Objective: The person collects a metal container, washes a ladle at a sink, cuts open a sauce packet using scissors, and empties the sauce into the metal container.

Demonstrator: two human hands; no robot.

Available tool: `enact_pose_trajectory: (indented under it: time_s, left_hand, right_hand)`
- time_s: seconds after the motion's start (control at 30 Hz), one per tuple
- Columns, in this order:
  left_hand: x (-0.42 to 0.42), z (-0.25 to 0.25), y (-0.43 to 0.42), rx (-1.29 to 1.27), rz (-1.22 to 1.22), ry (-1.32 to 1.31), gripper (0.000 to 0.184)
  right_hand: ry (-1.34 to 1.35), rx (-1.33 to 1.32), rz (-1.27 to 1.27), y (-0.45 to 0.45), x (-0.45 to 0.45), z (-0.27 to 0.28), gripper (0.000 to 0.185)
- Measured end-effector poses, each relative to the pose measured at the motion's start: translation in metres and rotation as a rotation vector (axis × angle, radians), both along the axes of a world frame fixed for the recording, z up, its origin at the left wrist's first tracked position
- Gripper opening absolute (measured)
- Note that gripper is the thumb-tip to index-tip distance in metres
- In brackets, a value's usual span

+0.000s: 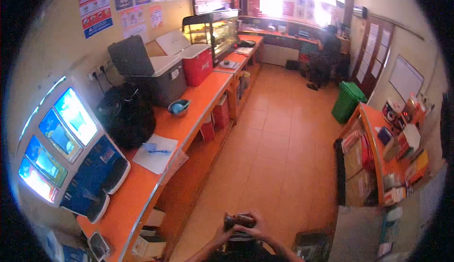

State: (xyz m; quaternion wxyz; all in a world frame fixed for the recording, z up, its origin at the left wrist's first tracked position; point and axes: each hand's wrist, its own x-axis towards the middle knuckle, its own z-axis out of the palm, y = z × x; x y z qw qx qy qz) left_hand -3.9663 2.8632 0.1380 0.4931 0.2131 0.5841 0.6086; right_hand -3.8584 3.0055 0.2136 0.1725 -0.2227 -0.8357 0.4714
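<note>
Both of my hands are together low in the middle of the head view, above the tiled floor. My left hand (226, 233) and my right hand (256, 225) are wrapped around a dark brown, shiny object (239, 221). What the object is cannot be made out. Beneath it, between the hands, a greyish edge shows against my dark clothing. The fingers of both hands are curled and small in view.
An orange counter (125, 186) runs along the left with a drinks machine (71, 144), cool boxes and a bowl (179, 107). A green bin (348, 102) and cluttered shelf stand right. A person (326, 54) is at the back.
</note>
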Motion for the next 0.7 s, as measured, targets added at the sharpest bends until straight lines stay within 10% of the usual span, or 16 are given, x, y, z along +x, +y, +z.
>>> enact_pose_trajectory:
  time_s: [0.07, 0.27, 0.37, 0.7]
  left_hand:
    - [-0.014, 0.049, 0.008, -0.087, 0.194, -0.007, 0.038]
    - [-0.057, 0.019, -0.018, 0.165, 0.832, -0.005, 0.038]
    - [-0.067, 0.029, -0.039, 0.208, 0.981, 0.039, 0.044]
    - [-0.139, 0.066, 0.022, -0.006, 0.366, 0.098, 0.05]
  right_hand:
    - [0.242, -0.597, 0.058, 0.0, -0.039, -0.01, 0.062]
    - [-0.162, -0.52, 0.411, 0.002, -0.129, 0.066, 0.046]
    - [0.134, -0.647, 0.45, -0.034, -0.155, 0.03, 0.041]
    - [0.656, -0.708, -0.225, -0.021, -0.11, 0.05, 0.032]
